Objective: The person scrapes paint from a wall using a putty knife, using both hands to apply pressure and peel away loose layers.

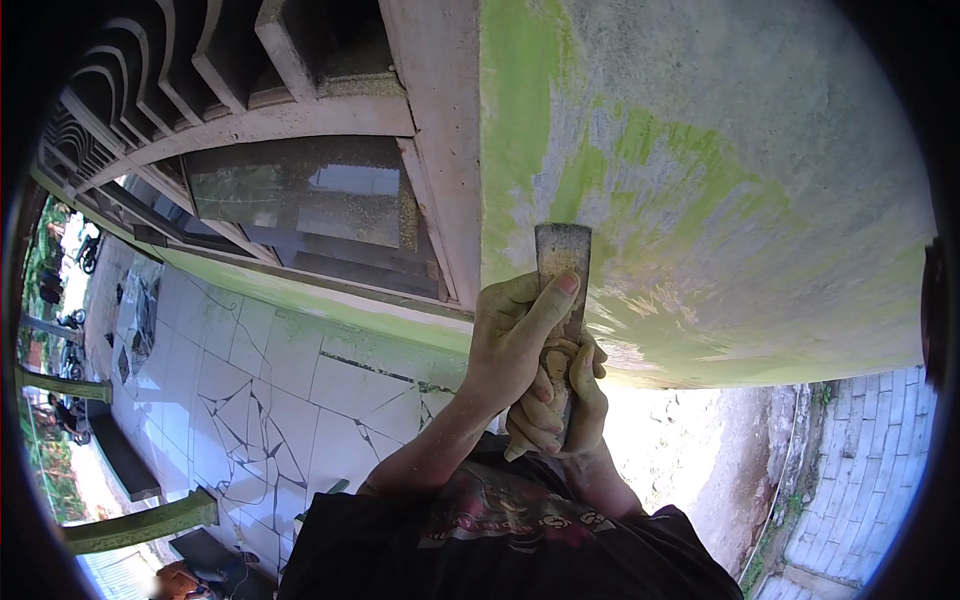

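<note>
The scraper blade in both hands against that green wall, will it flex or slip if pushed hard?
The scraper looks like a flat metal blade, so probably stiff, flexing little. Both the left hand and right hand wrap its handle, so slipping seems unlikely. The wall shows worn green paint; the edge may skid there.

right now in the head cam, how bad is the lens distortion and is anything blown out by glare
Head view: strong fisheye, so the window frame and tiled floor curve, with dark vignette at the corners; the sunlit ground below the wall is blown out white; the left hand, right hand and scraper they grip are sharp and evenly lit.
</note>
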Demonstrator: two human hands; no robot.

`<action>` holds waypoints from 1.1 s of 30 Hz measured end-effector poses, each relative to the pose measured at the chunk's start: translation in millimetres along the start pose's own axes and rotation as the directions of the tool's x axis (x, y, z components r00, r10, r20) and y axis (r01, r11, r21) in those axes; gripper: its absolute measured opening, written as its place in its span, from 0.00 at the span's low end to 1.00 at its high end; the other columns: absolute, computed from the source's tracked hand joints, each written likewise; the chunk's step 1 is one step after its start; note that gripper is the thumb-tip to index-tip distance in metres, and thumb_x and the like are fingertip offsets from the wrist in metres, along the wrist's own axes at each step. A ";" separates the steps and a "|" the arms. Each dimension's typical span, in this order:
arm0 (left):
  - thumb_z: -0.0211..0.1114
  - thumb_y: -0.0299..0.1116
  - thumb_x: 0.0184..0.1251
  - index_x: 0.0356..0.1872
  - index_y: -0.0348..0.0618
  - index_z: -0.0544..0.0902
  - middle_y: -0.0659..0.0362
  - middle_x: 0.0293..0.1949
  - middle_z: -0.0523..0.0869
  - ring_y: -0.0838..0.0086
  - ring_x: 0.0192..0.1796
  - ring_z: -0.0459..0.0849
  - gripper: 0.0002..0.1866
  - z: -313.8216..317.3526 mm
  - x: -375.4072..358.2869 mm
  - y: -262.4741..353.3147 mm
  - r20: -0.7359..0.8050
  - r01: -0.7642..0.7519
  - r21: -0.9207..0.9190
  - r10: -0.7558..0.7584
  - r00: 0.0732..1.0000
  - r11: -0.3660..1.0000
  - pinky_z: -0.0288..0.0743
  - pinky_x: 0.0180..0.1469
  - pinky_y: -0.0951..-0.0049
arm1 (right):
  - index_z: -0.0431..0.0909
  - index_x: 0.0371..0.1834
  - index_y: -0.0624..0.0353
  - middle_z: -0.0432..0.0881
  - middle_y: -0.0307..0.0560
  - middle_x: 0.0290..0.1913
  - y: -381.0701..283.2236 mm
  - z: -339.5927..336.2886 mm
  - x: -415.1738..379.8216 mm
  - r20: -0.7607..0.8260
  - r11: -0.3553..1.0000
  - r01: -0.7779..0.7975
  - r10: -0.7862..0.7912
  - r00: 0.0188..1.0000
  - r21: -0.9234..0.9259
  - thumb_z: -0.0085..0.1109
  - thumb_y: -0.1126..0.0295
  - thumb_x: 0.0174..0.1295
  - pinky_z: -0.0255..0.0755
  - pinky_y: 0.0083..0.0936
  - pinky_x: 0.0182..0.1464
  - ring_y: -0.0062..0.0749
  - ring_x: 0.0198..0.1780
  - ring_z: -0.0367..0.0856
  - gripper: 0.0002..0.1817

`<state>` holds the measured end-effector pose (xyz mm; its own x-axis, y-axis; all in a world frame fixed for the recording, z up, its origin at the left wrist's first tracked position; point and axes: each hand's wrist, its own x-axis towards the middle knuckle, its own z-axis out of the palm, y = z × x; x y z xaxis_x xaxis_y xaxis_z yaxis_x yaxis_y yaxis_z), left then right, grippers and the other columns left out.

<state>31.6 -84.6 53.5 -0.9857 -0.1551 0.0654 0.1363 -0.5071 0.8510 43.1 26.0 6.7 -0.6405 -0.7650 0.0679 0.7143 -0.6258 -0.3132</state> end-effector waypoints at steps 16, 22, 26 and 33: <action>0.56 0.37 0.73 0.21 0.39 0.75 0.63 0.17 0.75 0.79 0.16 0.78 0.19 -4.2 3.2 -4.2 -0.054 -0.026 0.022 0.028 0.998 0.999 0.70 0.17 0.80 | 0.63 0.29 0.61 0.61 0.40 0.11 9.3 6.1 0.1 0.116 0.980 -0.113 0.095 0.989 0.161 0.30 0.39 0.71 0.58 0.22 0.10 0.25 0.07 0.60 0.32; 0.59 0.37 0.72 0.22 0.37 0.76 0.65 0.17 0.76 0.84 0.19 0.77 0.18 1.0 7.5 2.2 -0.070 -0.082 0.042 0.085 0.994 0.996 0.74 0.20 0.81 | 0.64 0.29 0.59 0.62 0.39 0.11 -4.0 -4.4 9.8 0.144 0.995 -0.092 0.095 0.985 -0.027 0.29 0.39 0.71 0.59 0.22 0.09 0.24 0.06 0.59 0.32; 0.59 0.36 0.73 0.21 0.40 0.76 0.69 0.16 0.73 0.90 0.19 0.68 0.18 -2.7 4.9 -12.8 -0.126 -0.101 0.089 0.112 0.986 0.991 0.63 0.20 0.84 | 0.64 0.29 0.60 0.62 0.39 0.11 2.9 -3.3 0.2 0.093 0.997 -0.078 0.075 0.993 0.025 0.29 0.41 0.72 0.58 0.22 0.08 0.24 0.05 0.59 0.31; 0.60 0.36 0.72 0.18 0.43 0.75 0.71 0.16 0.70 0.92 0.20 0.63 0.19 4.9 11.3 11.0 -0.121 -0.148 0.119 0.163 0.979 0.982 0.54 0.20 0.83 | 0.64 0.29 0.59 0.61 0.37 0.11 -4.1 13.7 14.6 0.163 0.996 -0.093 0.089 0.983 0.018 0.29 0.41 0.72 0.56 0.21 0.09 0.23 0.05 0.59 0.30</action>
<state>21.5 -87.8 66.1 -0.9312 -0.3367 0.1397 0.2683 -0.3737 0.8879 34.6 15.3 22.0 -0.5198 -0.8320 0.1936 0.7757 -0.5547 -0.3009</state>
